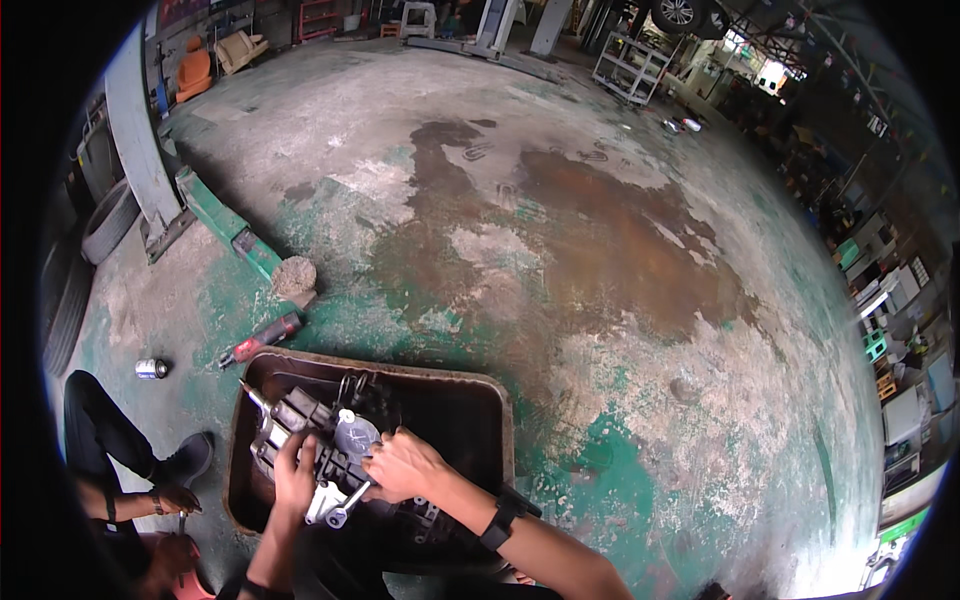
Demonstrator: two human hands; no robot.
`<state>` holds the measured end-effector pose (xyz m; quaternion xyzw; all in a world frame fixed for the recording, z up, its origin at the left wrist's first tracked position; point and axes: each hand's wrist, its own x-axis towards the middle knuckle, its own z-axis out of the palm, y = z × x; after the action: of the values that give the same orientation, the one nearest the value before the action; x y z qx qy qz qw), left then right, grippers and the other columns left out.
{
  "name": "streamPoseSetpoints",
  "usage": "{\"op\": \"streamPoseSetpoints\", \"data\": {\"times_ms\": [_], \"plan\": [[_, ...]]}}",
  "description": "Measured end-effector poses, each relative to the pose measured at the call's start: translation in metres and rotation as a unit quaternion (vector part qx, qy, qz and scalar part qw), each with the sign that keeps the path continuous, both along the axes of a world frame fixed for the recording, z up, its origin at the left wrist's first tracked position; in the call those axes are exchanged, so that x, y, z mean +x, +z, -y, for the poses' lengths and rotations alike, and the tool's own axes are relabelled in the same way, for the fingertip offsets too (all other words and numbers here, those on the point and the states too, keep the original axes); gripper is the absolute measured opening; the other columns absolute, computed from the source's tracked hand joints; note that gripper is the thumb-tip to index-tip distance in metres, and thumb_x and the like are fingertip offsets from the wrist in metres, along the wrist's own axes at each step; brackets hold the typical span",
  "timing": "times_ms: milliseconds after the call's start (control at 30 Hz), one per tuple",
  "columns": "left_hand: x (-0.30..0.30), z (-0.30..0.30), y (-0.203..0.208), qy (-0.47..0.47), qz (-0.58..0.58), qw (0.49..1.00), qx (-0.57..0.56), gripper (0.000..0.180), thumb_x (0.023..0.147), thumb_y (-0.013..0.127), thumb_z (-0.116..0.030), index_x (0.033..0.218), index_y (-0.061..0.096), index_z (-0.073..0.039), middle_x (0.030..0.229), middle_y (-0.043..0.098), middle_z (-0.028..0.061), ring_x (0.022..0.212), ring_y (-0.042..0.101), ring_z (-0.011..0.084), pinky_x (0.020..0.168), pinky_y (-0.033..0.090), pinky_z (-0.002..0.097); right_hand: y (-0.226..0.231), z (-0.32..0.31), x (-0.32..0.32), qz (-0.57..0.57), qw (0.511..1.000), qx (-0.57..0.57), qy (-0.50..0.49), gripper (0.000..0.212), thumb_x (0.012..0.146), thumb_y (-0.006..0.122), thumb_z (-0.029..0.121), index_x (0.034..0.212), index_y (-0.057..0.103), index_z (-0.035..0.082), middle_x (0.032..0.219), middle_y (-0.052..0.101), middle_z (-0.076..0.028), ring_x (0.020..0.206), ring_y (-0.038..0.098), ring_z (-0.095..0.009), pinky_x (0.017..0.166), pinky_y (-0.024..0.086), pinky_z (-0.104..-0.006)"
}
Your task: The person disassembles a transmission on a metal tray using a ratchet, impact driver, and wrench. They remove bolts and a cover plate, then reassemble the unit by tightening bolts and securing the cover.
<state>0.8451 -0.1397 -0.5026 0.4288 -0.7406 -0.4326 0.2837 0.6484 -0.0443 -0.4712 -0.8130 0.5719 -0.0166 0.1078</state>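
Note:
A silver metal casting (345, 436), like a gearbox or engine part, sits in a dark rust-edged tray (505, 430). Against its near left side rests my left hand (291, 482), fingers stretched upward and slightly apart. My right hand (408, 466) is on the casting's right side with its fingers curled closed. From under those fingers a silver bar (351, 501) with a ringed end slants down to the left, looking like a wrench. The fingertips hide its upper end. Darker metal parts (425, 520) lie lower in the tray, partly behind my right forearm.
A red and black cordless power tool (262, 338) lies beyond the tray, near a green lift arm (235, 232). A spray can (151, 369) lies to the left. Close on my left sits another person, hands (176, 500) near a red object (190, 585). Brown wet stains (610, 235) spread ahead.

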Motion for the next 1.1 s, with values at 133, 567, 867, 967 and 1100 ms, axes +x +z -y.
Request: {"op": "streamPoseSetpoints", "data": {"times_ms": [133,567,867,967,1100], "plan": [[0.011,-0.068,-0.012,0.207,-0.181,0.948,0.159,0.039,0.101,0.047,-0.029,0.092,0.066,0.004,0.083,0.067,0.0074,0.078,0.058,0.0149,0.075,0.045,0.0299,0.005,-0.004,0.001,-0.03,1.0,-0.003,0.005,0.058,0.08,0.06,0.062,0.104,0.07,0.009,0.094,0.068,-0.01,0.091,0.066,-0.029,0.074,0.053,-0.0427],[-0.021,-0.098,-0.056,0.526,-0.38,0.702,0.294,0.019,0.094,0.055,-0.016,0.089,0.062,0.0,0.076,0.06,0.004,0.07,0.054,0.0144,0.063,0.042,0.029,0.023,-0.007,0.009,-0.023,0.997,0.016,-0.075,0.064,0.075,0.061,0.07,0.094,0.073,0.01,0.091,0.071,-0.01,0.086,0.068,-0.031,0.071,0.054,-0.0424],[-0.029,-0.087,-0.039,0.511,-0.488,0.636,0.31,0.022,0.095,0.062,-0.023,0.083,0.062,-0.005,0.073,0.061,0.0024,0.062,0.055,0.012,0.054,0.042,0.0272,0.04,0.005,0.014,-0.081,0.993,0.06,-0.065,0.068,0.07,0.061,0.077,0.082,0.075,0.012,0.074,0.07,-0.011,0.069,0.069,-0.031,0.063,0.054,-0.0419],[-0.037,-0.086,-0.032,0.571,-0.431,0.648,0.26,0.027,0.095,0.064,-0.027,0.084,0.062,-0.003,0.068,0.053,0.0007,0.058,0.047,0.0094,0.052,0.037,0.0262,0.04,0.015,0.007,-0.063,0.99,0.119,-0.051,0.066,0.068,0.064,0.075,0.08,0.075,0.011,0.066,0.068,-0.013,0.064,0.068,-0.033,0.06,0.054,-0.0414],[-0.049,-0.081,-0.026,0.642,-0.365,0.624,0.257,0.032,0.093,0.067,-0.029,0.074,0.057,-0.006,0.06,0.053,0.0005,0.048,0.042,0.0083,0.047,0.031,0.0254,0.043,0.041,-0.013,0.061,0.971,0.23,-0.024,0.051,0.073,0.074,0.055,0.084,0.074,0.005,0.071,0.068,-0.017,0.067,0.068,-0.035,0.064,0.054,-0.042]]}}
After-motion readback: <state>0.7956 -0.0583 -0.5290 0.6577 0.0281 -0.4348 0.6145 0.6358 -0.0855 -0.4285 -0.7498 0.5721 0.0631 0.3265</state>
